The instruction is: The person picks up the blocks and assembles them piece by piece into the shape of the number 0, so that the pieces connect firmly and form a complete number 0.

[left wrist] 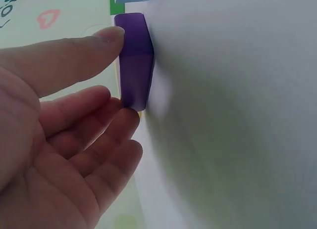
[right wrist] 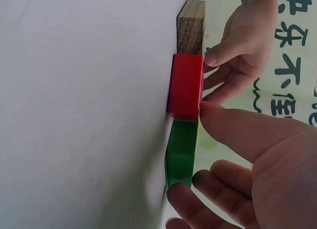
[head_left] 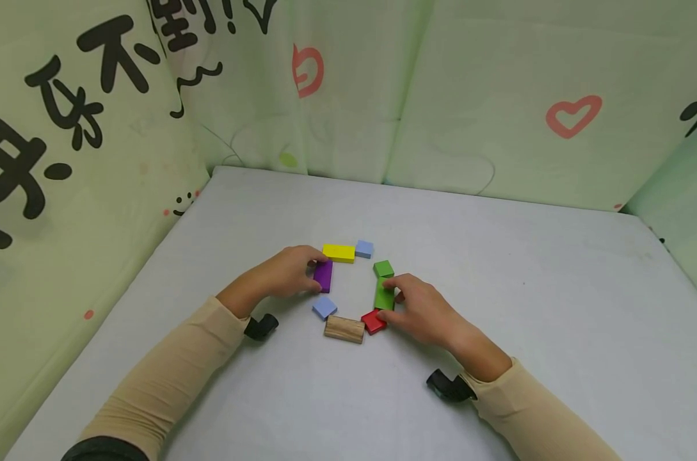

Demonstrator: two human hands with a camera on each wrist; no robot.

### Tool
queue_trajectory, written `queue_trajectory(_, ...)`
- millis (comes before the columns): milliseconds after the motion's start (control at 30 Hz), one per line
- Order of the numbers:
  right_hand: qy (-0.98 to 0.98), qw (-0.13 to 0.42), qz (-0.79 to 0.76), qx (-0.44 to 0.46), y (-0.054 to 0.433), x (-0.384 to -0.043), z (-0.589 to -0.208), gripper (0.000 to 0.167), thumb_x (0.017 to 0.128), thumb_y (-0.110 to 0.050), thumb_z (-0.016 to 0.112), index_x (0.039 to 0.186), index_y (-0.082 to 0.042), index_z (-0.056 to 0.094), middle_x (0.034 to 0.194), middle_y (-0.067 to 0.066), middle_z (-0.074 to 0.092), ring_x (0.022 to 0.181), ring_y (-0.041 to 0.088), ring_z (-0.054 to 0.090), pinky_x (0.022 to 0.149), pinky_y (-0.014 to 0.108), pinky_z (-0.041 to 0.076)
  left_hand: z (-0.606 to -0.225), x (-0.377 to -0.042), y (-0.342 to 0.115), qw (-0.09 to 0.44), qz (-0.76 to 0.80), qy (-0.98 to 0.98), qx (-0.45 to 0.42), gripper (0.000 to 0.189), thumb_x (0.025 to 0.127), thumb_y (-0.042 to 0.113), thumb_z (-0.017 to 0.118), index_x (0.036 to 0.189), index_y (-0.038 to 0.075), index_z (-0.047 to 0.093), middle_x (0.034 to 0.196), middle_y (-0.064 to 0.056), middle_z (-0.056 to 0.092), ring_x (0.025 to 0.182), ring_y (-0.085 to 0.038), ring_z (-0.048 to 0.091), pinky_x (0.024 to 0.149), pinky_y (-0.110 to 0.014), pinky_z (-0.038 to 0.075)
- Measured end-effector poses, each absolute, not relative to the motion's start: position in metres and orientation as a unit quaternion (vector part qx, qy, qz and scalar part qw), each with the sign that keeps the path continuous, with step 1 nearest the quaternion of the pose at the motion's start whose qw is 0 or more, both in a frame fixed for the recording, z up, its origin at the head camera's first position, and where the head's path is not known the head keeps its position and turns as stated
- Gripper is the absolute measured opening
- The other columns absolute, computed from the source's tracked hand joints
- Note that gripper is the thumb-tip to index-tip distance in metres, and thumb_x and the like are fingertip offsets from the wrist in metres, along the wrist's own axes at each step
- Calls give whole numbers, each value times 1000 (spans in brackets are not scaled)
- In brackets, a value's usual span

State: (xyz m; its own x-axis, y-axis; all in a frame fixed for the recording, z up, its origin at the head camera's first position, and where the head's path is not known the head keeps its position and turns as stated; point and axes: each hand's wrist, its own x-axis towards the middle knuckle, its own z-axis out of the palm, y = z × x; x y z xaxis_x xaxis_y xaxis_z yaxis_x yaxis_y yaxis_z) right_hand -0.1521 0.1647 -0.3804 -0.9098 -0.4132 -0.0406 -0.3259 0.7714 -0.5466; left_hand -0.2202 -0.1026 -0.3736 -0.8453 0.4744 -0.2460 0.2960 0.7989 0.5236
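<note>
My left hand (head_left: 292,271) holds a purple block (head_left: 323,276) between thumb and fingers at its two ends; in the left wrist view the thumb lies against the purple block (left wrist: 136,61). My right hand (head_left: 425,309) spans a long green block (head_left: 384,296), a fingertip at its far end and the thumb at its near end, touching the red block (head_left: 374,322). In the right wrist view the red block (right wrist: 185,85) stands between the green block (right wrist: 181,152) and a wood-grain block (right wrist: 190,31). All blocks lie flat in a rough ring.
A yellow block (head_left: 339,253) and a light blue block (head_left: 364,249) form the ring's far side. A small green block (head_left: 383,268) stands at the right, another light blue block (head_left: 324,308) at the near left. Printed curtains (head_left: 469,96) enclose the white table (head_left: 555,301).
</note>
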Motion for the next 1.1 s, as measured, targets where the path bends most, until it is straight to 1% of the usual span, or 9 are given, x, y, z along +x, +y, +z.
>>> queue_trajectory(333,938,76,-273,-202,166,-153,-380,50,89,-20,76,129,4,56,123,16,59,100,25,60,86,40,52,-373,-222,-101,201,236,927,210,54,92,9,73,142,2,53,141,-14,53,129,-28,50,110,-42,39)
queue_trajectory(1100,938,81,-272,-200,167,-157,-379,49,90,-19,76,129,3,56,123,16,58,100,26,60,86,40,51,-371,-221,-102,210,232,926,209,54,92,8,73,142,3,53,143,-14,52,130,-28,49,110,-42,39)
